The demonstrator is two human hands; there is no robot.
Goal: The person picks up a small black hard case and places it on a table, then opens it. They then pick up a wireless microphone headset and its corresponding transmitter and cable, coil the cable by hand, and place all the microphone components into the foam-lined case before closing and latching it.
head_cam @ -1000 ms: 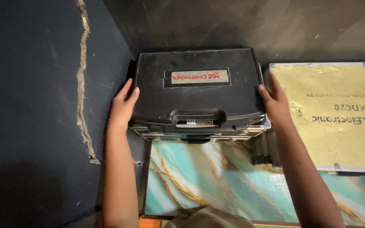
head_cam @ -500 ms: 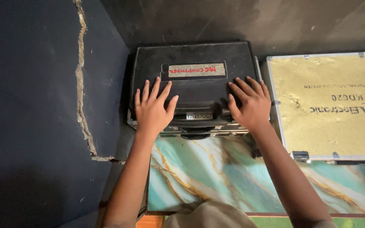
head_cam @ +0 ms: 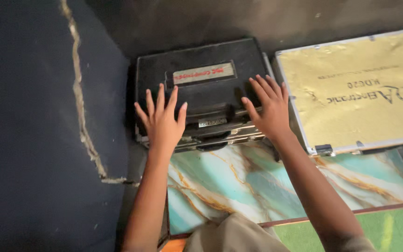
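Head view, single frame. I see a black hard case (head_cam: 201, 88) lying flat in the upper middle of the frame, lid up, with a pale rectangular label strip across the lid and a carry handle on the near edge. It appears to rest on a second, metal-edged case (head_cam: 225, 138) whose bright rim shows just below it.

Left hand (head_cam: 163, 122): flat on the lid at the lower left part of the case, fingers spread and extended, palm down, gripping nothing.

Right hand (head_cam: 269, 109): flat on the lower right corner of the lid, fingers likewise splayed, palm down, gripping nothing.

Just right of the black case, in the upper right of the frame, lies a gold-faced case (head_cam: 355, 93) with a silver metal frame; I cannot tell whether the two touch.

Below both, across the lower middle, a panel with a teal, white and gold marble pattern (head_cam: 239, 186). A green surface (head_cam: 378, 228) shows at lower right. Dark wall (head_cam: 29, 140) with a pale crack fills the left side.
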